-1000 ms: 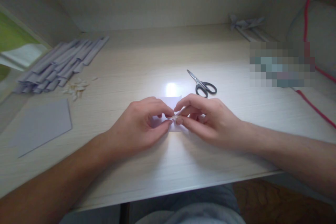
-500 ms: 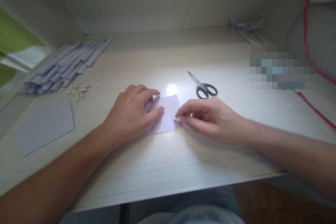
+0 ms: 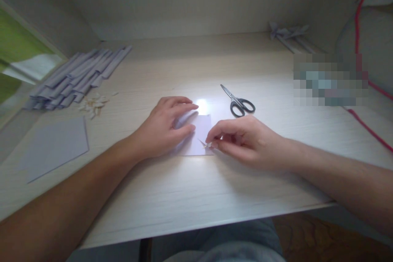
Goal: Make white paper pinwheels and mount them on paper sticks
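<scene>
My left hand [image 3: 168,127] is over the left side of a small white paper sheet [image 3: 202,125], its thumb and fingers apart, and it covers part of that side. Between the thumb and fingertips of my right hand [image 3: 241,139] is a small white piece with a thin pale end [image 3: 207,145]. It is held low at the sheet's right side, near the front corner; whether it touches the paper I cannot tell. Behind my right hand lie black-handled scissors [image 3: 237,102], their blades together and pointing back left.
Many rolled paper tubes [image 3: 76,73] are stacked at the left. A heap of small white and yellowish pieces [image 3: 93,104] lies before them, then flat paper sheets [image 3: 58,147]. Twisted paper [image 3: 288,32] sits back right. A red cord [image 3: 357,24] hangs at the right; a blurred-out patch is beside it.
My left hand has moved a little right over the sheet, covering more of its left side. My right hand, with the small white piece, is slightly lower, nearer the sheet's front edge.
</scene>
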Tool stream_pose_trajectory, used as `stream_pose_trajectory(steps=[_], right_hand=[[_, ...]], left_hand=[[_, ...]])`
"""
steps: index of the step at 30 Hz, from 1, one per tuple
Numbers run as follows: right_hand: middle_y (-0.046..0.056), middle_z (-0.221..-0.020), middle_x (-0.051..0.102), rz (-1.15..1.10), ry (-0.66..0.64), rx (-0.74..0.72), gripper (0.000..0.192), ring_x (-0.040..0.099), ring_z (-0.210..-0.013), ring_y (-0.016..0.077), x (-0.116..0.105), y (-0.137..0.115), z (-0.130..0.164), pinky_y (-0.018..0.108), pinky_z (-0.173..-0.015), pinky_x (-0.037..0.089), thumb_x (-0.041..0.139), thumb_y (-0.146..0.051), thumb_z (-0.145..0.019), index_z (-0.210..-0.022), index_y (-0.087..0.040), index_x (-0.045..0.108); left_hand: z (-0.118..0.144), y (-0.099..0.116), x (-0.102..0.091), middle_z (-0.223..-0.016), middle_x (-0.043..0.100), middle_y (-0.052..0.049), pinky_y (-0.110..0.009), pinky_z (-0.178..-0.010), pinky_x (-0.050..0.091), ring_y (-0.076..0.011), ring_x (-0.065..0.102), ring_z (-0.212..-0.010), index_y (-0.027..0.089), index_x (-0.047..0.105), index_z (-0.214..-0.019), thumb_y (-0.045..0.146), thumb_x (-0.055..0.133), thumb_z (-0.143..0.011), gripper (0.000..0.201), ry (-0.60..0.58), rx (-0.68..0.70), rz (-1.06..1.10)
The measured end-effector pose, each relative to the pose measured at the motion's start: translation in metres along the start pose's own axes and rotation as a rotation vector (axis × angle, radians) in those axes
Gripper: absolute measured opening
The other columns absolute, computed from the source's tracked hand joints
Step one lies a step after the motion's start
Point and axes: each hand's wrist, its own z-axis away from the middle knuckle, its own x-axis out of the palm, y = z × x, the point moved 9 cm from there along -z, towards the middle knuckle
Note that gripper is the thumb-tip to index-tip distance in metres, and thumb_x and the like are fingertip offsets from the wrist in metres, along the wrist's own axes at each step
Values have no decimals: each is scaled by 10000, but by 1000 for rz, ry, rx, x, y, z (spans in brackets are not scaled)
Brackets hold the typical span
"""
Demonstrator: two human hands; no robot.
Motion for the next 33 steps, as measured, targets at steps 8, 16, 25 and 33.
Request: stream_pose_trajectory(steps=[8, 16, 25, 33], right_hand=[[58, -871, 758, 182, -167, -190, 209, 650, -713, 126, 11, -18, 4, 241, -671, 455, 552, -101, -959, -1070, -116, 728], [57, -846, 752, 208, -140, -231, 202, 640, -679, 121, 8, -21, 7, 240, -637, 442, 553, -116, -975, -1069, -100, 731], [26, -867, 769, -42, 15, -57, 181, 685, -729, 103, -3, -9, 3, 207, -673, 510, 607, -67, -916, -1027, -126, 738], [49, -866, 780, -178, 27, 52, 149, 712, -749, 140, 1, -6, 3, 251, -687, 547, 635, -117, -921, -1005, -128, 757]], left_hand=[[-2, 8, 5, -1381, 677, -101, -464, -1182, 395, -268, 560, -1333, 194, 728, -1242, 215, 603, -903, 362, -35, 117, 108], [-1, -4, -1, -1088, 751, -53, -393, -1004, 479, -231, 657, -1090, 194, 749, -879, 214, 677, -857, 78, 57, -12, 316], [6, -10, -10, -870, 722, -17, -314, -742, 464, -183, 646, -831, 184, 750, -867, 240, 681, -855, 89, 176, -165, 227], [10, -8, -10, -749, 699, 14, -290, -648, 446, -158, 624, -698, 196, 714, -794, 224, 660, -855, 86, 223, -216, 246]])
